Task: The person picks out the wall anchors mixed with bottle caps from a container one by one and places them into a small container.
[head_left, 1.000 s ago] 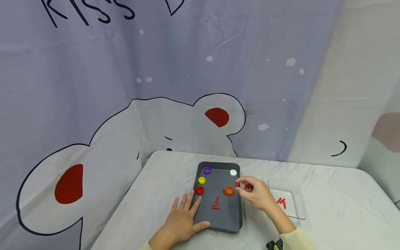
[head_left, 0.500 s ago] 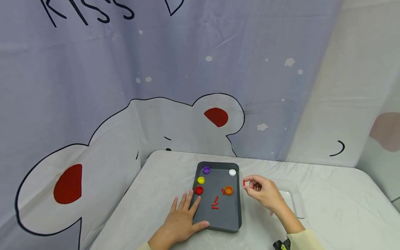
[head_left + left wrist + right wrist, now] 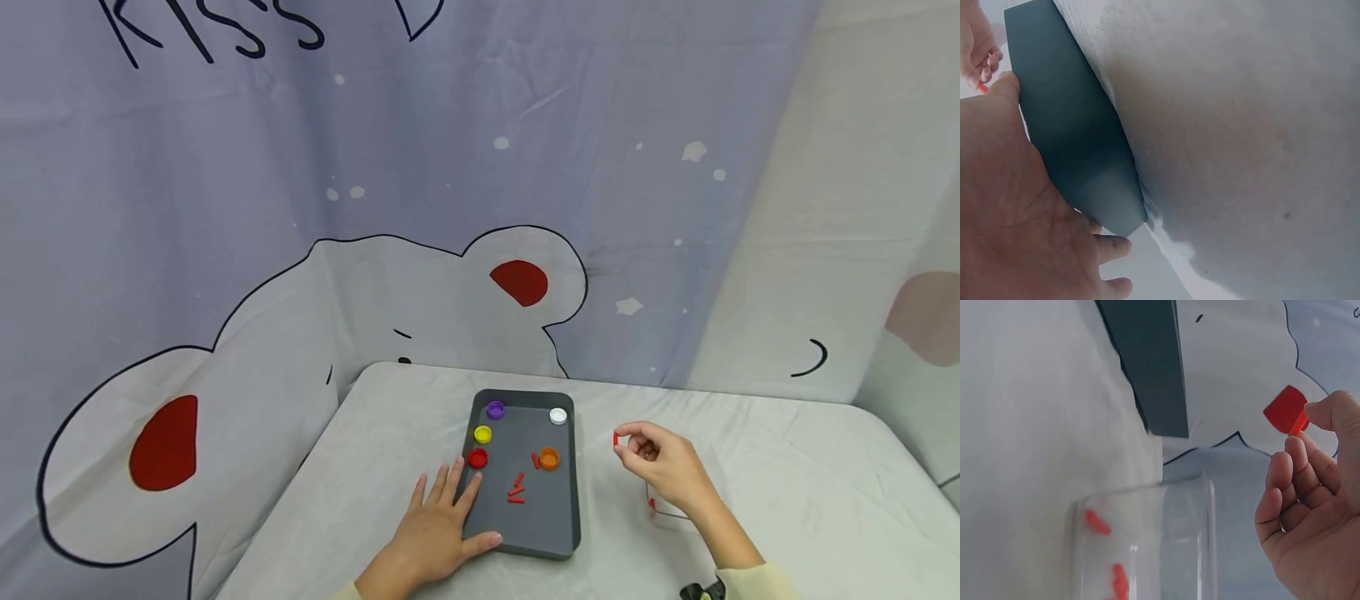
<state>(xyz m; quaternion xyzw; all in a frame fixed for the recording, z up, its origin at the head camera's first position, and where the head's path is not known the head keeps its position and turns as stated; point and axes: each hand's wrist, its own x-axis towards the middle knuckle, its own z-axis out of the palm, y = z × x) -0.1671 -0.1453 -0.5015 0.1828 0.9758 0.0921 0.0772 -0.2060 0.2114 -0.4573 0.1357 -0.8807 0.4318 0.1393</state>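
Between thumb and index finger, my right hand (image 3: 663,462) pinches a small red stick (image 3: 1299,422), held up over the near side of a clear plastic box (image 3: 1207,537). More red sticks (image 3: 1097,522) lie in that box, which the hand and forearm partly hide in the head view. My left hand (image 3: 431,533) lies with fingers spread at the left edge of a dark grey tray (image 3: 540,533), its fingertips and thumb touching the rim. On the tray, several loose red sticks (image 3: 516,492) lie near the middle, one of them beside an orange ring-shaped cap (image 3: 550,458).
Along the tray's left side stand purple (image 3: 496,410), yellow (image 3: 483,434) and red (image 3: 477,457) caps. A white cap (image 3: 558,416) sits at its far right. A white cloth (image 3: 810,483) covers the table, with a printed curtain (image 3: 450,167) behind it.
My right hand has moved right, away from the tray's edge toward the clear box, still pinching the red stick. My left hand has stayed in place.
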